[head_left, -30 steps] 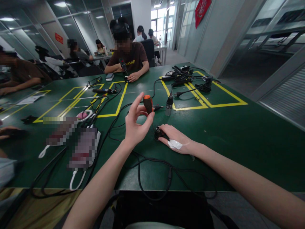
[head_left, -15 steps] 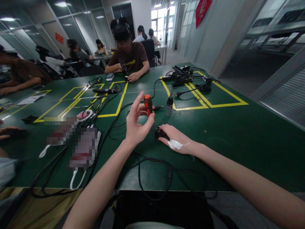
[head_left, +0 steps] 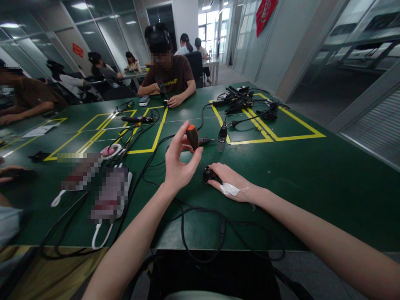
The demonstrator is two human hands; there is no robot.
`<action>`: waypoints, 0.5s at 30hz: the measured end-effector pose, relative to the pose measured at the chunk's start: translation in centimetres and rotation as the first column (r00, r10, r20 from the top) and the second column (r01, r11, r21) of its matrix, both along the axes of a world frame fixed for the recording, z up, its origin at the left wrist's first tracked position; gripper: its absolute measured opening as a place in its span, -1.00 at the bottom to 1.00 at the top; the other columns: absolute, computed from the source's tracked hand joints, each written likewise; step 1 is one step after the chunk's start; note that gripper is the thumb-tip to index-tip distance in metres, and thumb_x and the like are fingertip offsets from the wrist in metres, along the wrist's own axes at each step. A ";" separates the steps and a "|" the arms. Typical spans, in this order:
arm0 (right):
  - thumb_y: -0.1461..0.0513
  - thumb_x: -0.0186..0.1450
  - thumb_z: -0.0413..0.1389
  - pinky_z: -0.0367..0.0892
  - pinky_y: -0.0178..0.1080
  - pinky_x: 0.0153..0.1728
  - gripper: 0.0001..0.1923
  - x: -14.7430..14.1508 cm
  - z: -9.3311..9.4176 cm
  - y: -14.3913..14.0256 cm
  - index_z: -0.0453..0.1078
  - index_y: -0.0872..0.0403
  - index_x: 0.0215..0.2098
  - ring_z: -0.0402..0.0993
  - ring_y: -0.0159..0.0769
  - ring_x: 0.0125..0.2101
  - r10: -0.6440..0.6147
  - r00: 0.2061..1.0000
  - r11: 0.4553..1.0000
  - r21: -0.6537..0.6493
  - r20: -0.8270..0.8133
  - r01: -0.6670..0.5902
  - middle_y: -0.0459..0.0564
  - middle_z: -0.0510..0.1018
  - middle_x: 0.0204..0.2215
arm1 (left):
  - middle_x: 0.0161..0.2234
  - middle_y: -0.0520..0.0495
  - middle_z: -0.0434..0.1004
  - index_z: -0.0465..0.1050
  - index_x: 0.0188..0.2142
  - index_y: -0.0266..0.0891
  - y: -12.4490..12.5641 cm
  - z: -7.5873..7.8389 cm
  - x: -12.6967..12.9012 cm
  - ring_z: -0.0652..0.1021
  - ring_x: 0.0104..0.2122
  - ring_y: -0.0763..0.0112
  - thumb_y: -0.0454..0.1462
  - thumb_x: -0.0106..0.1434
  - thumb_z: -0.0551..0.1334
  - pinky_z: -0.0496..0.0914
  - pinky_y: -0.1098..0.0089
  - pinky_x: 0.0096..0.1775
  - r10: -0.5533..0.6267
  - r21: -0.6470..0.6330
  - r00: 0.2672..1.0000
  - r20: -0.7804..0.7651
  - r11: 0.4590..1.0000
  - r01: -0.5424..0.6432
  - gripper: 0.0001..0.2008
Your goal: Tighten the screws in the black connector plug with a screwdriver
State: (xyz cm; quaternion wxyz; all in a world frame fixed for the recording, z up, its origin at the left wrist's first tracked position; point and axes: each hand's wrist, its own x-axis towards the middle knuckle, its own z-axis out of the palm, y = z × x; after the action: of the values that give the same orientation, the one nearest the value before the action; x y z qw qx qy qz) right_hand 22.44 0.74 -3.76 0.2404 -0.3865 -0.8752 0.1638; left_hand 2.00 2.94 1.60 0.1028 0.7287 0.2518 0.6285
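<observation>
My left hand (head_left: 184, 156) grips a screwdriver (head_left: 193, 137) by its black and orange handle, between thumb and fingers. The shaft slants down toward a small black part with a metal collar (head_left: 206, 171) on the table; whether the tip touches it I cannot make out. My right hand (head_left: 229, 179) is closed around that black part and rests on the tabletop, a white patch taped near the wrist. Just beyond my hands stands a black, clear-bottomed tool piece (head_left: 222, 135) with a pointed tip. A black tool with a metal tip (head_left: 206, 141) lies behind the screwdriver.
Black cables (head_left: 203, 210) loop over the green table (head_left: 312, 183) near its front edge. Two phone-like devices (head_left: 111, 193) with white straps lie at left. A heap of black power adapters (head_left: 239, 100) sits at the back right. Across the table, a person (head_left: 170, 77) holds a power screwdriver.
The screwdriver handle has tilted slightly to the left and turned in my left hand. My right hand and the black part stay where they were.
</observation>
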 end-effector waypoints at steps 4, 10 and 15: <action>0.24 0.46 0.17 0.50 0.06 -0.03 -0.76 0.0 0.1 -0.1 0.41 0.05 0.09 0.56 0.01 -0.10 -0.003 1.000 1.000 -0.005 -0.004 0.003 0.15 0.62 -0.09 | 0.06 -0.15 0.64 0.06 0.49 0.03 -0.4 0.0 0.0 0.69 -0.17 0.37 -0.20 0.51 0.23 0.62 0.37 -0.15 -0.037 -0.035 0.999 -0.007 0.999 0.037 -0.36; 0.24 0.45 0.19 0.50 0.05 -0.03 -0.77 -0.1 0.2 0.0 0.42 0.07 0.07 0.57 0.02 -0.08 -0.003 1.000 1.000 -0.009 -0.003 0.003 0.17 0.62 -0.08 | 0.16 -0.18 0.54 0.19 0.43 0.00 0.0 -0.1 -0.1 0.61 -0.09 0.34 -0.14 0.44 0.35 0.57 0.45 -0.22 0.064 0.048 0.997 -0.036 0.997 -0.063 -0.35; 0.24 0.46 0.18 0.50 0.05 -0.03 -0.76 -0.1 0.0 0.1 0.41 0.06 0.08 0.56 0.02 -0.09 0.001 1.000 1.000 0.004 -0.007 -0.001 0.17 0.62 -0.07 | 0.06 -0.12 0.56 0.15 0.45 0.03 0.1 -0.1 0.0 0.57 -0.20 0.42 -0.18 0.42 0.38 0.54 0.47 -0.26 0.068 0.039 0.997 -0.028 0.997 -0.067 -0.29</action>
State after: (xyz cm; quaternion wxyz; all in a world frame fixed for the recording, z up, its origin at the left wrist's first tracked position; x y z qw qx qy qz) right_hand 22.38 0.81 -3.78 0.2441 -0.3849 -0.8750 0.1634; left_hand 2.01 3.09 1.47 0.0639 0.7308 0.2656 0.6256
